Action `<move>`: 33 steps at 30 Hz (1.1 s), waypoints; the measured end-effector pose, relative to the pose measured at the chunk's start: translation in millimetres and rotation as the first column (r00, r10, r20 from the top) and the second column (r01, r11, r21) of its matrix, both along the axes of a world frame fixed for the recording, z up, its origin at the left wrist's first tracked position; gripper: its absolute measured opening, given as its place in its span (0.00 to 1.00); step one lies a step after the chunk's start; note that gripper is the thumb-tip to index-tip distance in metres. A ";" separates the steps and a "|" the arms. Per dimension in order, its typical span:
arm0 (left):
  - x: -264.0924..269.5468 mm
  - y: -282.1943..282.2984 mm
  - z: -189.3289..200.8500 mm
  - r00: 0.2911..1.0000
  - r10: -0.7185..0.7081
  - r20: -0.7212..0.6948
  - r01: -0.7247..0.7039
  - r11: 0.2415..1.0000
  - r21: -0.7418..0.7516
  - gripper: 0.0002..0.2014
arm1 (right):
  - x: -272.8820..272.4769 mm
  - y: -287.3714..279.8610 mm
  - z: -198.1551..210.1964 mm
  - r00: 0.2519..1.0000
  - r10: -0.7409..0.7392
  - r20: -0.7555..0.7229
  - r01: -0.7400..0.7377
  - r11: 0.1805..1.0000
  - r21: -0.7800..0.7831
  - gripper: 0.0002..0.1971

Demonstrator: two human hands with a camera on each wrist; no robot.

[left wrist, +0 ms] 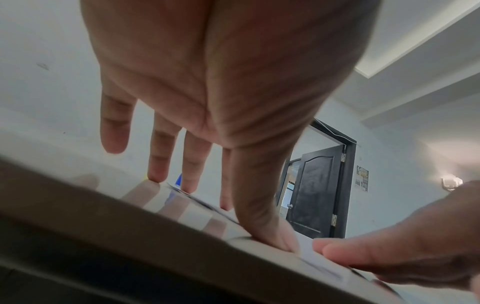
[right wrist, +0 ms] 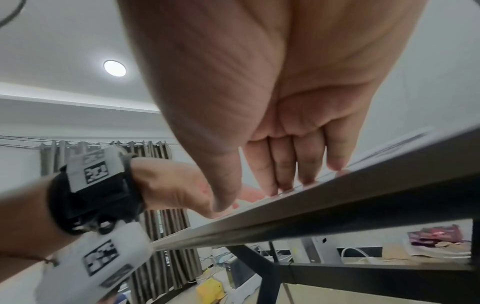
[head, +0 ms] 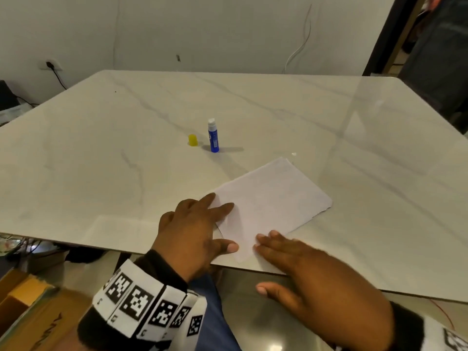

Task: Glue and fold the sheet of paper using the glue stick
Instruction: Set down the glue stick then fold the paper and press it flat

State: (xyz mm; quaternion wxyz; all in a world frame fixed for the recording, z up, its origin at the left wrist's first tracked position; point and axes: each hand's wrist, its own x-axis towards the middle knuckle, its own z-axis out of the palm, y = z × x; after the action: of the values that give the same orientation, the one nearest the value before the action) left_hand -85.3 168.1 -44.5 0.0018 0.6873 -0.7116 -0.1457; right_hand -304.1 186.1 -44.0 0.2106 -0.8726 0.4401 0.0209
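Note:
A white folded sheet of paper [head: 273, 201] lies slanted on the marble table [head: 126, 153], its near corner at the table's front edge. My left hand [head: 202, 224] lies flat with fingers spread on the sheet's left end, thumb pressing near the corner. My right hand [head: 298, 259] rests its straight fingertips [right wrist: 306, 176] on the near corner, its thumb hanging below the table edge. The blue glue stick [head: 213, 135] stands upright and uncapped beyond the paper. Its yellow cap [head: 193, 140] stands just left of it.
The table's front edge [right wrist: 337, 195] runs right under both hands. A cardboard box [head: 22, 300] sits on the floor at lower left. Black table legs [right wrist: 259, 265] and clutter show beneath the table. A dark door [left wrist: 314, 191] stands behind.

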 end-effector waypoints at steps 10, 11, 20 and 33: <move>2.9 0.3 -2.7 0.999 -0.024 0.035 0.025 0.999 -0.033 0.39 | -70.6 -50.7 7.3 0.955 -0.295 -0.036 0.291 0.954 -0.075 0.35; 3.3 -0.1 -3.2 0.999 -0.030 0.033 0.031 0.999 -0.038 0.39 | -70.8 -49.8 7.6 0.949 -0.313 -0.040 0.310 0.949 -0.066 0.36; 31.3 3.6 -2.6 0.989 -0.106 -0.101 0.105 0.994 -0.012 0.56 | -48.3 -2.3 34.5 0.926 -0.323 -0.196 0.326 0.945 -0.016 0.31; 28.2 0.7 1.9 0.997 -0.064 0.052 0.063 0.998 0.024 0.54 | 79.9 -54.3 16.4 0.934 0.285 -0.217 -0.288 0.957 0.018 0.40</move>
State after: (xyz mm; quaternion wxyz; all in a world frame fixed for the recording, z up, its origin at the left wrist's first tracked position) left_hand -57.1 168.8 -42.6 -0.0294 0.6678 -0.7313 -0.1357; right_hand -224.2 131.8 -27.7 0.1495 -0.9214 0.3287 0.1435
